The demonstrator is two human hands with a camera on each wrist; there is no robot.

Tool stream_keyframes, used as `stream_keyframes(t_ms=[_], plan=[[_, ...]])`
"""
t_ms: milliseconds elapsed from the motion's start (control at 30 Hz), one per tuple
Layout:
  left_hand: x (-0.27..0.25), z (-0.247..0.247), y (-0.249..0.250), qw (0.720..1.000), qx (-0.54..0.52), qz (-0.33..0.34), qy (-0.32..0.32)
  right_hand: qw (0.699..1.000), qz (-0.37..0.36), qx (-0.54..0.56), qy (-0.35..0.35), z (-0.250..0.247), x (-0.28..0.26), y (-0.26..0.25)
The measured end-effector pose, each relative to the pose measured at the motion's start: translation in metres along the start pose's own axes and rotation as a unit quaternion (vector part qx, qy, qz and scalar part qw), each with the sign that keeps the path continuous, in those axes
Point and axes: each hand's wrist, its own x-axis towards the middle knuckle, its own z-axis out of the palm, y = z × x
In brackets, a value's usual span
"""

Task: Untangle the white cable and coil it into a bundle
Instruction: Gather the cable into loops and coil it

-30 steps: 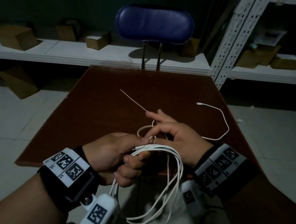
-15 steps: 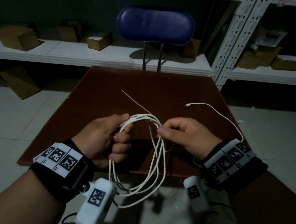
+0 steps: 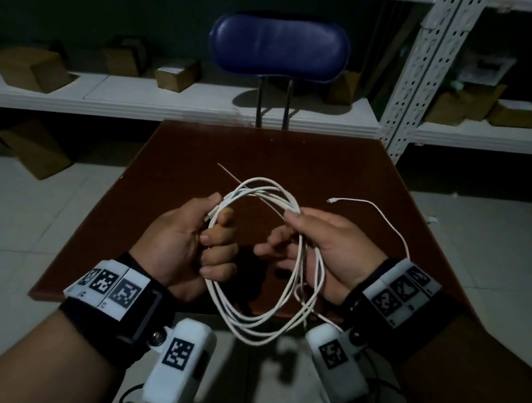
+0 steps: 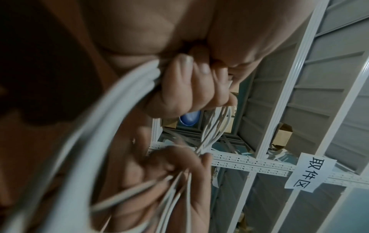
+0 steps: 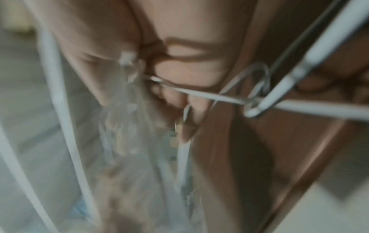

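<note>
Brown table (image 3: 160, 196) below; left hand (image 3: 191, 243), right hand (image 3: 319, 245) grip white cable (image 3: 258, 319).

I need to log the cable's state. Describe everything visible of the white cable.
The white cable is thin, round and smooth, like plastic-sheathed charging cord. Several loose loops hang in the air over the near edge of the brown table. The left hand grips the loops at one side; the right hand pinches them opposite. One free end with a small connector trails out to the right, uncoiled.
</note>
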Motion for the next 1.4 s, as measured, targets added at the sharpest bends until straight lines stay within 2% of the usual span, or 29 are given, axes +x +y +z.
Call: stream_keyframes(t_ms=[100, 200, 500, 700, 800, 933, 1067, 1167, 1400], plan=[[0.003, 0.0, -0.005, 1.0, -0.011, 0.004, 0.006, 0.996, 0.01, 0.088, -0.015, 0.0, -0.003, -0.007], [0.004, -0.002, -0.009, 1.0, -0.018, -0.01, -0.006, 0.995, 0.026, 0.094, -0.004, -0.004, -0.003, -0.01], [0.004, -0.001, -0.009, 0.999, 0.038, -0.008, -0.012, 0.997, 0.017, -0.034, 0.062, -0.008, -0.005, -0.018], [0.001, -0.007, -0.007, 0.992, 0.064, -0.102, -0.037, 0.991, 0.048, -0.12, 0.038, -0.008, -0.009, -0.015], [0.0, -0.005, -0.01, 0.986, 0.115, -0.119, -0.035, 0.985, 0.06, -0.156, 0.037, -0.006, -0.009, -0.011], [-0.003, 0.002, -0.01, 0.99, 0.086, -0.114, -0.022, 0.987, 0.075, -0.134, 0.036, -0.008, -0.007, -0.01], [0.0, -0.004, -0.003, 0.997, -0.019, -0.059, -0.043, 0.992, 0.077, -0.094, 0.029, -0.014, -0.009, -0.02], [0.002, -0.006, -0.003, 0.997, -0.056, -0.035, -0.046, 0.995, 0.067, -0.069, 0.028, -0.019, -0.009, -0.026], [-0.005, -0.006, 0.0, 0.996, 0.016, -0.079, -0.027, 0.995, 0.053, -0.072, 0.038, -0.013, -0.007, -0.019]])
